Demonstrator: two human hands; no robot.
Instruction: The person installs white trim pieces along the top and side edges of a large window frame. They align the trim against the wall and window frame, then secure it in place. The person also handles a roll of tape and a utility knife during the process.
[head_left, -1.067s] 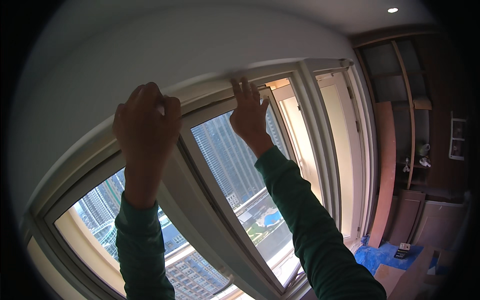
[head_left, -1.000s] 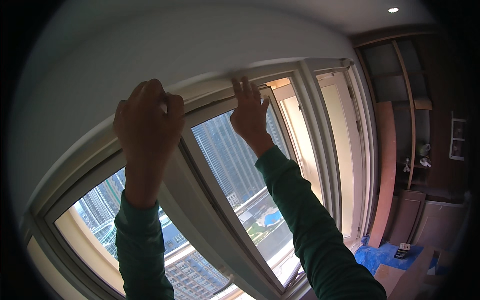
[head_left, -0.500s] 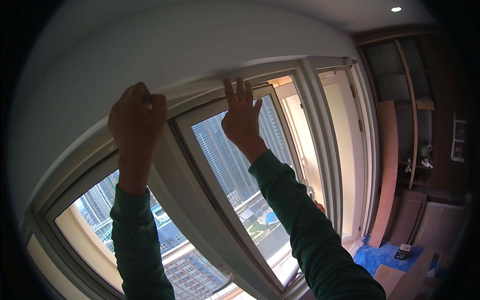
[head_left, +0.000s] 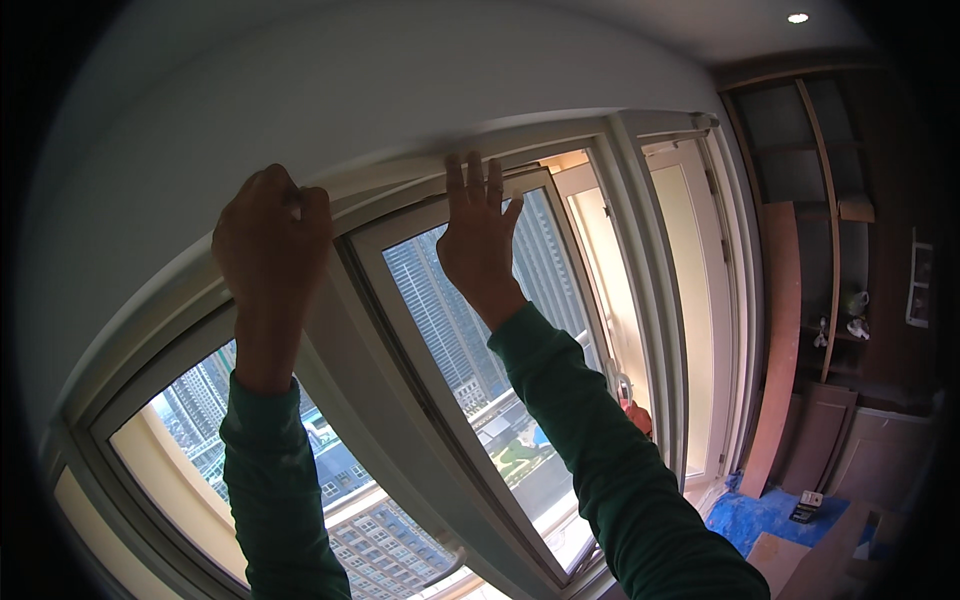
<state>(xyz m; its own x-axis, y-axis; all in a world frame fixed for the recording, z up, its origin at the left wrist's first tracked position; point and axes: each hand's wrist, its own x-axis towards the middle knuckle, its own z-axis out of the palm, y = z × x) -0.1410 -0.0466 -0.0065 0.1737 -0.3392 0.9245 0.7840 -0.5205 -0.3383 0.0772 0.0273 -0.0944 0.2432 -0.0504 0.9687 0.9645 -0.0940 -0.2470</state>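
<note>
My left hand is raised to the top of the window frame, its fingers curled closed. A sliver of something dark shows between thumb and fingers; its kind is hidden. My right hand reaches up with fingers stretched out. Its fingertips lie against the upper edge of the frame, over the tilted window sash. Between the two hands a thin pale strip runs along the top of the frame, slightly bowed. Whether the left hand holds its end cannot be seen.
A window handle juts out low between my forearms. To the right stand a white door, a tall wooden board and dark shelving. Blue sheeting covers part of the floor, with a small box on it.
My right hand has slid slightly left along the top of the frame, fingers still stretched. The left hand stays closed in nearly the same place.
</note>
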